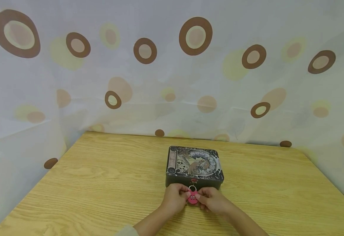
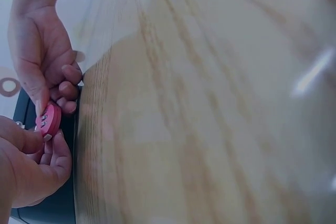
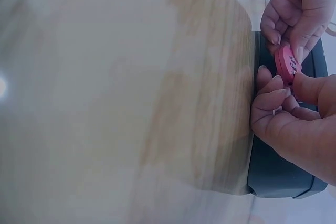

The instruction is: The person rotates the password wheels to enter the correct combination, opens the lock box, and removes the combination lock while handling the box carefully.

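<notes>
A pink combination padlock [image 1: 192, 198] with number dials and a silver shackle is held upright at the front of a dark decorated tin box [image 1: 195, 162]. My left hand [image 1: 172, 199] pinches its left side between thumb and fingers. From the other side my right hand [image 1: 214, 200] grips it, the thumb by the dials. The shackle rises toward the red clasp [image 1: 193, 180] on the box front. Both wrist views show the padlock [image 2: 50, 121] between the two thumbs, close to the box's dark side [image 3: 273, 174]. Fingers partly hide the padlock's back.
The box rests with its lid down on a wooden table [image 1: 110, 177]. Behind the table and along its sides hangs a pale curtain [image 1: 166, 75] with brown and yellow circles.
</notes>
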A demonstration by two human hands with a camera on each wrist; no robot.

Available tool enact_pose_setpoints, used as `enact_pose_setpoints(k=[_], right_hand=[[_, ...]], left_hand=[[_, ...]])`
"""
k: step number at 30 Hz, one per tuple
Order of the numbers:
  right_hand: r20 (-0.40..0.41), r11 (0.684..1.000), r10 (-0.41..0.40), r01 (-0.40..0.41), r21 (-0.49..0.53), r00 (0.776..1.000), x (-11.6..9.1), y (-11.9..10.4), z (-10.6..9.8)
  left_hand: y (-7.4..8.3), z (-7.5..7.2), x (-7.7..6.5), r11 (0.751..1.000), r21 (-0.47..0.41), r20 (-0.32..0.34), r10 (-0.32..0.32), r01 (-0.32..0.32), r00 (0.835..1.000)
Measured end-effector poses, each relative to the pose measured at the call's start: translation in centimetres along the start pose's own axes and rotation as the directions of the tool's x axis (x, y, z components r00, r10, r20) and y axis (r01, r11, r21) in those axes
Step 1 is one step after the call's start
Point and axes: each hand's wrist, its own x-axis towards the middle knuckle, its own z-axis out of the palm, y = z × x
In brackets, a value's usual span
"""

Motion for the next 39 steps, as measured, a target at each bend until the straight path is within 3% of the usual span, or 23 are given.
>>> enact_pose_setpoints(k=[6,17,33,39], right_hand=[[-0.002,1.0,-0.005,0.005,-0.012,1.0,-0.07,-0.09,0.02],[-0.009,0.999,0.025,-0.024,0.034,1.0,-0.18,-0.12,-0.15],[-0.002,1.0,0.013,-0.012,0.022,1.0,-0.43,-0.08,-0.25],[-0.016,1.0,0.023,-0.023,0.008,1.0,-0.36,-0.16,-0.07]], left_hand=[[0.01,0.02,-0.01,1.0,-0.002,0.0,0.011,-0.011,1.0],[-0.11,0.01,-0.05,1.0,-0.026,0.005,-0.008,0.009,1.0],[0.45,-0.27,-0.21,0.997,-0.054,0.015,-0.049,0.05,0.999],[0.48,-0.26,-0.25,0.999,-0.042,0.012,-0.034,0.034,0.999]])
